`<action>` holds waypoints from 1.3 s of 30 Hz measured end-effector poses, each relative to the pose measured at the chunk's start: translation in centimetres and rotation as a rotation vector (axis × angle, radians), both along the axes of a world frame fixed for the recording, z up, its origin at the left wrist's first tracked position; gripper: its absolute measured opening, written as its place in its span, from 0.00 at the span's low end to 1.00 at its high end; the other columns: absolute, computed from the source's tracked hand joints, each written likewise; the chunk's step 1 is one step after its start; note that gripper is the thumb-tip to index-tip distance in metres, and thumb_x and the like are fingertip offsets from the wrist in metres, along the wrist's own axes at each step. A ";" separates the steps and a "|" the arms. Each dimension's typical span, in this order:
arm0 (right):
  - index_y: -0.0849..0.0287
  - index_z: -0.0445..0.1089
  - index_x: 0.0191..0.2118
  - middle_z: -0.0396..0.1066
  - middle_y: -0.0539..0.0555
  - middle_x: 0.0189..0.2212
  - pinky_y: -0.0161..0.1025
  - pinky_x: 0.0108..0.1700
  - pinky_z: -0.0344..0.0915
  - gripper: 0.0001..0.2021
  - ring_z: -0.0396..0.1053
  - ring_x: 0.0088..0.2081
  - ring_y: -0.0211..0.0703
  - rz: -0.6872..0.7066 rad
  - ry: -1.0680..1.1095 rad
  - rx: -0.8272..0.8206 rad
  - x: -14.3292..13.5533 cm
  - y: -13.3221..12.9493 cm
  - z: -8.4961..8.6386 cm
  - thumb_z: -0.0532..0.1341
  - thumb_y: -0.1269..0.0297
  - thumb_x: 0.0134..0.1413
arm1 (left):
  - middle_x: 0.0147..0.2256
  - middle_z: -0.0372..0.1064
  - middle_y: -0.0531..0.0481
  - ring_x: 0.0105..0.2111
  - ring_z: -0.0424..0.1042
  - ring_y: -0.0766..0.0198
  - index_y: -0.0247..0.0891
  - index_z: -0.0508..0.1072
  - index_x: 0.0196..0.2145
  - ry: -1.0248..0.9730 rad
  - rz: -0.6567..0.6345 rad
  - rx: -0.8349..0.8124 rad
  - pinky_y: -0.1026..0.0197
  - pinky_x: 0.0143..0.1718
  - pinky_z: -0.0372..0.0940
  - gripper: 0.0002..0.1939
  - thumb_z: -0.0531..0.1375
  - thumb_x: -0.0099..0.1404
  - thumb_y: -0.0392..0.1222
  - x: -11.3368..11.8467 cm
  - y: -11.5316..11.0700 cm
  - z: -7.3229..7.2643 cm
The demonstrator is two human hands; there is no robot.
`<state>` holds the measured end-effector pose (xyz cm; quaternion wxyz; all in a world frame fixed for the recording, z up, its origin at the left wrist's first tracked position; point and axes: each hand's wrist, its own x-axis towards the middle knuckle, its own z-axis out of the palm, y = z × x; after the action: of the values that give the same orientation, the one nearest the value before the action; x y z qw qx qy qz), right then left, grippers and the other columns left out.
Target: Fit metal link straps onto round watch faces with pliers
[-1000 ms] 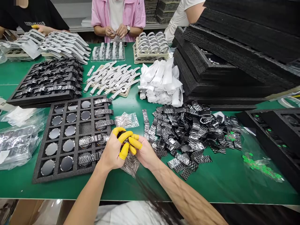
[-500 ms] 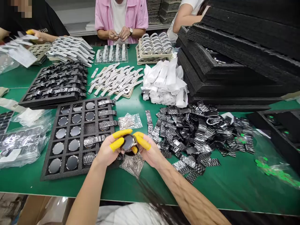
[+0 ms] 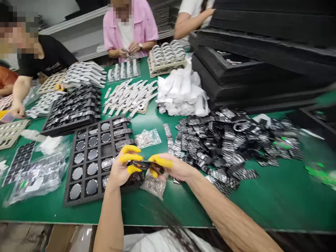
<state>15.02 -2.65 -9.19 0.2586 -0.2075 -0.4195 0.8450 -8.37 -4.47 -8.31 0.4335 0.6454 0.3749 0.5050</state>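
A dark round watch (image 3: 141, 164) is held between my two hands above the green table, turned nearly edge-on, so its face is hidden. My left hand (image 3: 118, 170), in yellow finger cots, grips the case from the left. Also in yellow finger cots, my right hand (image 3: 180, 168) pinches its right side, where a dark piece, possibly the band, shows below the fingers. Beneath them lies a plastic bag of small metal pins (image 3: 154, 186). Close by on the left is a black foam tray (image 3: 68, 187) holding round watch heads and several watches with link bands.
Loose black link bands (image 3: 223, 150) are heaped to the right. Behind them rise white wrapped pieces (image 3: 181, 92) and stacked black foam trays (image 3: 252, 84). A second pin bag (image 3: 148, 138) lies ahead. White-strapped watches (image 3: 131, 98) stand farther back. Co-workers sit across the table and at left.
The watch has tipped from face-up to nearly edge-on between my fingers. My view has shifted and tilted. A co-worker's arm at left now reaches lower over the table.
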 end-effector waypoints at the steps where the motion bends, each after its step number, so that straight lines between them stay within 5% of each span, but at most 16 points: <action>1: 0.60 0.75 0.34 0.73 0.50 0.24 0.35 0.22 0.58 0.23 0.63 0.20 0.35 0.029 0.024 -0.019 0.0 0.1 0.0 0.67 0.40 0.60 | 0.49 0.75 0.42 0.40 0.76 0.59 0.45 0.85 0.42 -0.013 -0.004 -0.007 0.53 0.43 0.76 0.14 0.75 0.61 0.52 -0.1 0.0 0.0; 5: 0.58 0.69 0.33 0.69 0.44 0.22 0.32 0.21 0.55 0.23 0.58 0.18 0.31 -0.150 0.120 -0.032 -0.5 0.8 0.2 0.73 0.42 0.53 | 0.53 0.77 0.43 0.49 0.78 0.53 0.50 0.83 0.51 -0.127 0.039 -0.104 0.51 0.51 0.76 0.23 0.77 0.58 0.45 0.2 0.6 0.6; 8: 0.56 0.68 0.37 0.68 0.42 0.24 0.31 0.22 0.54 0.24 0.57 0.19 0.31 -0.344 0.105 0.057 -0.6 1.4 0.0 0.75 0.44 0.50 | 0.59 0.74 0.40 0.54 0.77 0.48 0.50 0.75 0.63 -0.313 0.012 -0.358 0.48 0.51 0.77 0.38 0.74 0.58 0.59 1.3 1.2 1.6; 10: 0.55 0.69 0.38 0.67 0.42 0.25 0.32 0.24 0.56 0.22 0.59 0.22 0.33 -0.390 0.049 0.163 -0.7 1.5 -0.1 0.74 0.44 0.52 | 0.55 0.77 0.38 0.49 0.79 0.49 0.44 0.77 0.61 -0.371 0.048 -0.513 0.49 0.46 0.79 0.41 0.71 0.56 0.69 2.2 1.5 1.9; 13: 0.56 0.71 0.40 0.70 0.46 0.29 0.35 0.32 0.63 0.15 0.65 0.29 0.37 -0.373 -0.093 0.421 -0.7 1.4 -0.4 0.69 0.50 0.62 | 0.45 0.81 0.44 0.42 0.79 0.58 0.40 0.82 0.51 -0.281 0.270 -0.553 0.59 0.43 0.77 0.32 0.77 0.53 0.59 2.9 1.8 1.7; 16: 0.58 0.72 0.48 0.76 0.52 0.37 0.39 0.41 0.68 0.10 0.70 0.37 0.42 -0.394 -0.355 0.679 -0.3 1.5 -0.2 0.66 0.59 0.67 | 0.46 0.81 0.47 0.41 0.78 0.62 0.40 0.83 0.49 -0.148 0.421 -0.465 0.65 0.42 0.73 0.30 0.80 0.50 0.49 2.2 1.7 1.7; 20: 0.64 0.73 0.53 0.74 0.68 0.52 0.54 0.55 0.66 0.14 0.67 0.55 0.60 -0.592 -1.003 1.001 1.7 2.3 0.6 0.65 0.61 0.68 | 0.42 0.80 0.51 0.31 0.72 0.68 0.41 0.83 0.49 0.000 0.636 -0.296 0.67 0.33 0.68 0.24 0.77 0.54 0.47 -1.1 2.3 3.9; 24: 0.70 0.72 0.55 0.71 0.76 0.56 0.59 0.59 0.60 0.16 0.61 0.61 0.69 -0.671 -1.473 1.022 3.3 2.9 0.3 0.63 0.65 0.68 | 0.42 0.78 0.49 0.35 0.73 0.66 0.40 0.83 0.47 0.008 0.652 -0.258 0.66 0.36 0.69 0.25 0.77 0.51 0.46 -4.6 4.6 5.9; 31: 0.70 0.72 0.56 0.73 0.71 0.50 0.55 0.57 0.56 0.18 0.64 0.54 0.64 -0.575 -1.636 0.996 2.8 2.8 -0.6 0.63 0.62 0.67 | 0.43 0.77 0.45 0.39 0.75 0.60 0.36 0.79 0.45 0.184 0.570 -0.457 0.51 0.45 0.74 0.29 0.75 0.48 0.53 -9.6 6.4 2.9; 39: 0.69 0.73 0.53 0.73 0.70 0.50 0.55 0.55 0.56 0.16 0.65 0.53 0.64 -0.552 -1.668 0.991 3.0 3.1 -0.8 0.62 0.61 0.68 | 0.52 0.74 0.40 0.55 0.72 0.48 0.39 0.78 0.53 0.612 0.626 -0.290 0.41 0.65 0.63 0.24 0.68 0.60 0.48 -11.9 5.3 1.3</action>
<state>18.02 0.47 -9.97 0.1264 -0.6915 -0.7077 0.0708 -20.29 0.84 -6.98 0.2155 0.5530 0.7294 0.3401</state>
